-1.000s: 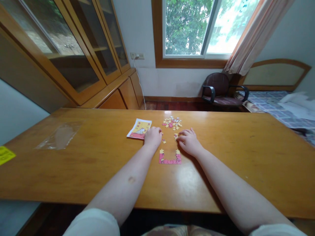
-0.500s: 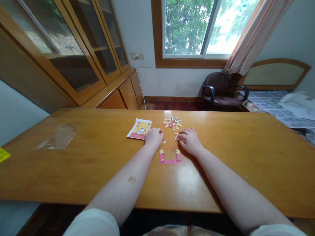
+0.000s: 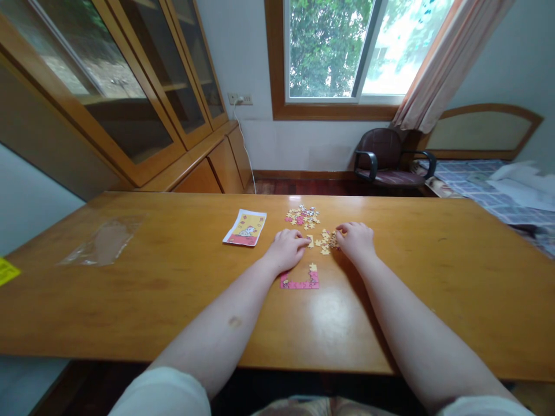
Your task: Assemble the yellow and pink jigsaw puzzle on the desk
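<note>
My left hand (image 3: 288, 249) is closed, its fingertips at a pale yellow jigsaw puzzle piece (image 3: 310, 240). My right hand (image 3: 357, 238) is bent with its fingers drawn together at the edge of a small heap of yellow puzzle pieces (image 3: 324, 242); its fingertips are partly hidden. Nearer to me lies a U-shaped, joined puzzle border (image 3: 302, 285), mostly pink with yellow at its upper right end. The left hand and wrist cover its upper left end. Beyond the hands is a larger pile of loose yellow, pink and white pieces (image 3: 304, 216).
A picture sheet (image 3: 246, 226) in yellow and pink lies left of the pieces. Farther left is a clear plastic bag (image 3: 104, 241) on the wooden table (image 3: 182, 300). Past the table stand a glass-door cabinet (image 3: 191, 130), an armchair (image 3: 381, 153) and a bed (image 3: 468, 185).
My left hand has moved right, over the border's left end, to the yellow piece. My right hand has shifted right, and the small heap that it covered now shows.
</note>
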`<action>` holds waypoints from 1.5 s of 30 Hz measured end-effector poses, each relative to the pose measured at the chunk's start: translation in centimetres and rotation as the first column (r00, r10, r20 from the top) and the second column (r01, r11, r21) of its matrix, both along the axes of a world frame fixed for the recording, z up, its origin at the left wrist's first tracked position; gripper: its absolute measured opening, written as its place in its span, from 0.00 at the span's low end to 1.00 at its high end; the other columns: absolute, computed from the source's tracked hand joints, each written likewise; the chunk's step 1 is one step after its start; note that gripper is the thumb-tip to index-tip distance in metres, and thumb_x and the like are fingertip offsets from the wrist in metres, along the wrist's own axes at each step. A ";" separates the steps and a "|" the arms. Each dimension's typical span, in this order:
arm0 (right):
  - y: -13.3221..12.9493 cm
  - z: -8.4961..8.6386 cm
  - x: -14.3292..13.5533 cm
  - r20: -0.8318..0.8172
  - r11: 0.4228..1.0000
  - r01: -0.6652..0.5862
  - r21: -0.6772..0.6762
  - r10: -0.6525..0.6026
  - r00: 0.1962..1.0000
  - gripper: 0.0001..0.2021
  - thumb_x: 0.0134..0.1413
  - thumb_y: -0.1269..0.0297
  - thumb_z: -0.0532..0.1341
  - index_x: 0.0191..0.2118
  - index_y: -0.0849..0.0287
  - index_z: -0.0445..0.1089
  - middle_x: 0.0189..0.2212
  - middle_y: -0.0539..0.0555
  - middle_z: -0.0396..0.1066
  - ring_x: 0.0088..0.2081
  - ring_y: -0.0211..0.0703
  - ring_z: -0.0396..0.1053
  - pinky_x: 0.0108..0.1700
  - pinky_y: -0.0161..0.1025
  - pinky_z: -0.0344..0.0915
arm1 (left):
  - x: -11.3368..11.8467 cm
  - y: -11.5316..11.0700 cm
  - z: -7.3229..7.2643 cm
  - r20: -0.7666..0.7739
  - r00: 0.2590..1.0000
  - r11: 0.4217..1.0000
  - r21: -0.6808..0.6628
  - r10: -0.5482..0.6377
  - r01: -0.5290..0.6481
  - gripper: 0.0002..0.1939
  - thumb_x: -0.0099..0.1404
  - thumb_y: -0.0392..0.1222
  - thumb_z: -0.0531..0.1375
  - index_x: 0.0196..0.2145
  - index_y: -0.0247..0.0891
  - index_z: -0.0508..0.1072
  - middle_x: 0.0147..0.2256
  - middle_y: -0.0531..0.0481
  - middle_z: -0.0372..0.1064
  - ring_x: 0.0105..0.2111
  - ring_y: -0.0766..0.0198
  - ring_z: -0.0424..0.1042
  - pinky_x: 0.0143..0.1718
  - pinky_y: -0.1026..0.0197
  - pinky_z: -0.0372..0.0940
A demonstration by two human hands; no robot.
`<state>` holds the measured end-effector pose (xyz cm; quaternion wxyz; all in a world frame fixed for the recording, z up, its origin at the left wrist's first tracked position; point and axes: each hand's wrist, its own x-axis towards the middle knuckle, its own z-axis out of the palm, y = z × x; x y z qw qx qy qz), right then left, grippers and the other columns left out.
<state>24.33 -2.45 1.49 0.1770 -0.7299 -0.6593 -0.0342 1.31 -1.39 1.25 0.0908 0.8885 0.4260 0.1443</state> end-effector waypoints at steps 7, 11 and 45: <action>0.5 0.3 1.3 0.029 0.991 -0.043 -0.130 0.047 0.998 0.12 0.54 0.64 0.57 0.37 0.53 0.78 0.39 0.56 0.75 0.42 0.49 0.68 0.41 0.42 0.56 | -0.1 0.1 -0.5 -0.007 1.000 0.999 -0.028 -0.024 0.024 0.16 0.66 0.44 0.54 0.49 0.53 0.75 0.47 0.47 0.68 0.48 0.54 0.63 0.53 0.49 0.57; 0.4 0.6 1.2 0.025 0.968 -0.177 -0.178 0.184 0.983 0.12 0.54 0.65 0.57 0.37 0.52 0.79 0.39 0.56 0.75 0.42 0.49 0.68 0.42 0.41 0.57 | -0.1 0.2 -0.6 0.005 1.000 1.000 -0.007 -0.022 0.022 0.16 0.66 0.43 0.54 0.48 0.52 0.76 0.46 0.46 0.68 0.47 0.54 0.64 0.52 0.49 0.58; 0.0 0.0 -0.1 -0.342 0.901 -0.419 -0.116 0.360 0.868 0.07 0.51 0.69 0.62 0.36 0.57 0.78 0.34 0.54 0.76 0.35 0.41 0.71 0.38 0.35 0.63 | -1.4 1.6 0.4 0.409 0.828 0.918 -0.068 0.384 -0.392 0.11 0.64 0.36 0.52 0.39 0.39 0.74 0.39 0.48 0.72 0.39 0.61 0.70 0.43 0.60 0.64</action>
